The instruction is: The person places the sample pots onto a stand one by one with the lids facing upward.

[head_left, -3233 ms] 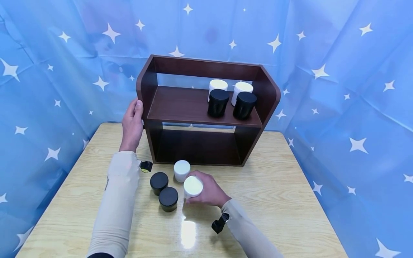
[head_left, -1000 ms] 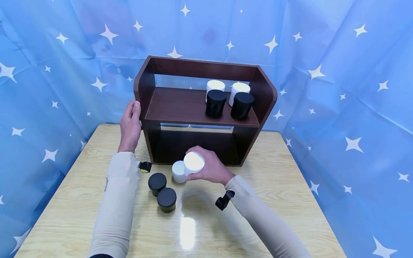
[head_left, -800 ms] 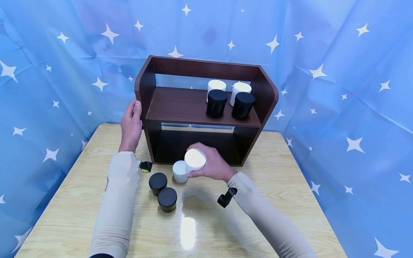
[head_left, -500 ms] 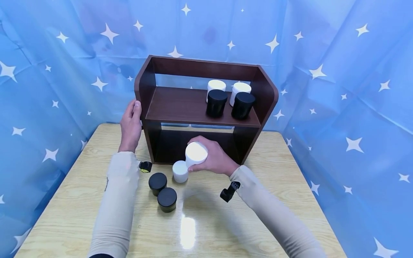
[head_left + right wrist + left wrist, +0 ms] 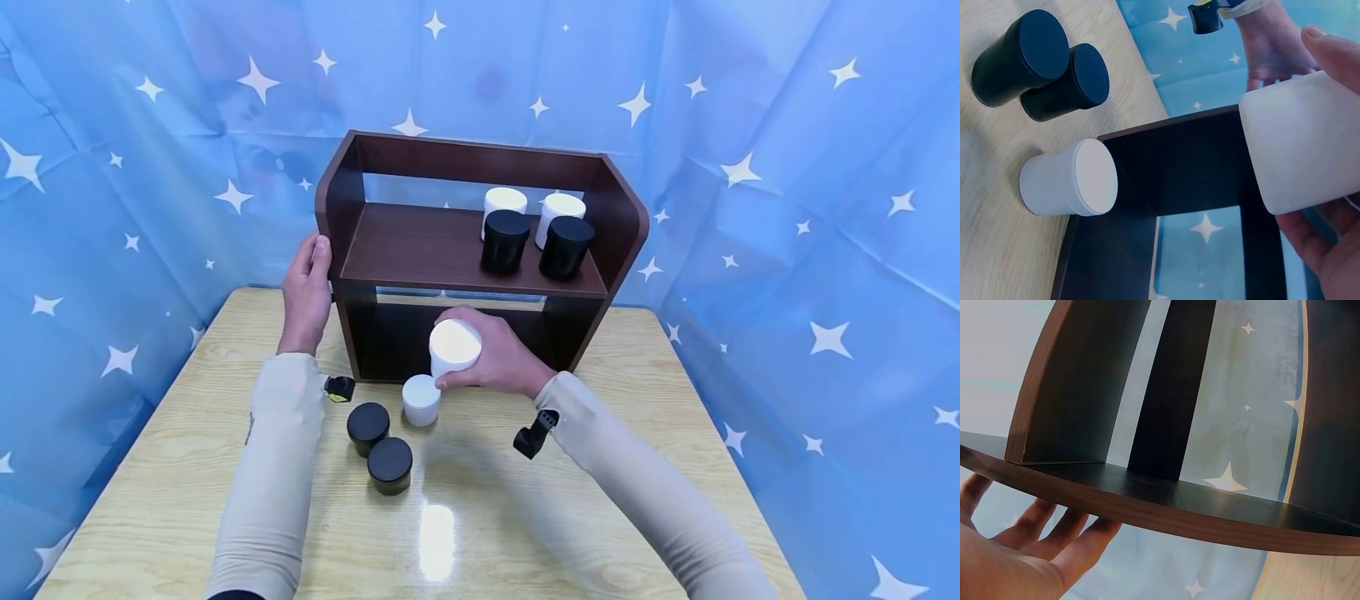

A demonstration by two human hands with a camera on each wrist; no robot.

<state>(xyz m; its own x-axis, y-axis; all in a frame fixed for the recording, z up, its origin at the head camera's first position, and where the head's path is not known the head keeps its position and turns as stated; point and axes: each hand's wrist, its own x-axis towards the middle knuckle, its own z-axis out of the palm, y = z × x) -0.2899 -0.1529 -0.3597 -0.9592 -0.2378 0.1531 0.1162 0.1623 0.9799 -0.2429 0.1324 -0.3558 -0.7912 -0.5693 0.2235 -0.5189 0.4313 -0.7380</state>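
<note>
The wooden table (image 5: 510, 550) carries the brown shelf (image 5: 420, 242). The left hand (image 5: 306, 292) rests its extended fingers against the shelf's outer side at nine o'clock. The right hand (image 5: 498, 354) grips the white jar (image 5: 453, 350) round its wall, at the shelf's six o'clock, before the lower tier (image 5: 401, 337). Expect the jar to be light, rigid and slightly slippery; hold it mid-wall. Two black jars (image 5: 390, 467) stand at its seven o'clock.

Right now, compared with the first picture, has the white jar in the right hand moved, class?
Yes. In the head view, the white jar in the right hand has moved up the picture towards the shelf, now overlapping its lower part.
</note>
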